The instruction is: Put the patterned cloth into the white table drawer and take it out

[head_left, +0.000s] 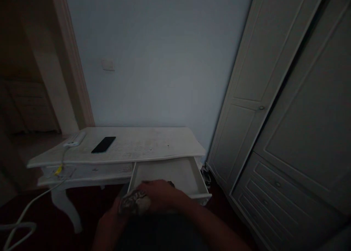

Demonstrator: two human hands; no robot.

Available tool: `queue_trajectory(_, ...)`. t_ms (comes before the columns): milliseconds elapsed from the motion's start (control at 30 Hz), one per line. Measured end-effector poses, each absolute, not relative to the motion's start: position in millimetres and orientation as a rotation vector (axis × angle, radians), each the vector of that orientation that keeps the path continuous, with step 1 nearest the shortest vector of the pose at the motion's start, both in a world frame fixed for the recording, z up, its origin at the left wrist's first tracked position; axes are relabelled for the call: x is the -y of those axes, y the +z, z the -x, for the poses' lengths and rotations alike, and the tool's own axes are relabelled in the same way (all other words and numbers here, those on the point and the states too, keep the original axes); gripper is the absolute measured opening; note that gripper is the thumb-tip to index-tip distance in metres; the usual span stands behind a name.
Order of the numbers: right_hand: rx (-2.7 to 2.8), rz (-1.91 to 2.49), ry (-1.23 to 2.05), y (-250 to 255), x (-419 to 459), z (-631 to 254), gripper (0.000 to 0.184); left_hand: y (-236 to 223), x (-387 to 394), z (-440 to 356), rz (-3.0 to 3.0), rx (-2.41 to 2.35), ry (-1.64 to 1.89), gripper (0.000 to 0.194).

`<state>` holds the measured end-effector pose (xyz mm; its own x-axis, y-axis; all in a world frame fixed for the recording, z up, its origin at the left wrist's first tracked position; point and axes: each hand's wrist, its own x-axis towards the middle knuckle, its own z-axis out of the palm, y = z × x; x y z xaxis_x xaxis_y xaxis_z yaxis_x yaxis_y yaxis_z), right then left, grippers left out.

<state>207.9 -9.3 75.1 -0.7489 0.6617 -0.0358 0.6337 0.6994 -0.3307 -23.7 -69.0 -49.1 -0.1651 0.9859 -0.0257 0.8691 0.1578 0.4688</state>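
A bundled grey-and-white patterned cloth (134, 203) is held between my two hands, low in the head view. My left hand (112, 216) grips its left side, with the fingers mostly in shadow. Across the top and right of it my right hand (159, 194) is closed. Both hands are at the front edge of a pulled-out drawer (189, 176), whose pale inside shows behind them. A small dark bit shows beyond my right hand, too dim to name. The drawer belongs to a worn white desk (153, 143).
On the desk lie a black phone (103, 145) and a white power strip (75, 139), its cable hanging to the dark red floor at left. A white wardrobe (246, 134) stands at right. Dark objects (206, 176) sit on the floor between desk and wardrobe.
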Motion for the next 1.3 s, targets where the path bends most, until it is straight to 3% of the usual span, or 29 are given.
queue_trajectory(300, 2.851, 1.330, 0.546, 91, 3, -353, 0.067, -50, 92, -1, -1.669, -2.078, 0.476, 0.021)
queue_trajectory(433, 2.832, 1.269, 0.511, 79, 15, -335, 0.069, -54, 98, 2, -1.662, -2.085, 0.530, 0.020)
queue_trajectory(600, 2.813, 1.085, 0.391, 55, 26, -247, 0.075, -65, 96, 15, -1.688, -2.057, 0.625, 0.020)
queue_trajectory(767, 2.842, 0.843, 0.383, 46, 26, -196, 0.072, -76, 93, 23, -1.669, -2.090, 0.622, 0.045)
queue_trajectory(933, 2.769, 1.083, 0.562, 58, 21, -274, 0.071, -56, 94, 10, -1.677, -2.121, 0.491, 0.029)
queue_trajectory(1033, 2.636, 1.403, 0.623, 66, 19, -351, 0.070, -41, 96, 3, -1.640, -2.120, 0.447, 0.031)
queue_trajectory(1133, 2.551, 1.459, 0.654, 68, 19, -398, 0.065, -37, 96, 3, -1.631, -2.119, 0.458, 0.034)
queue_trajectory(1300, 2.677, 1.365, 0.507, 54, 19, -344, 0.064, -47, 94, 8, -1.681, -2.081, 0.522, 0.035)
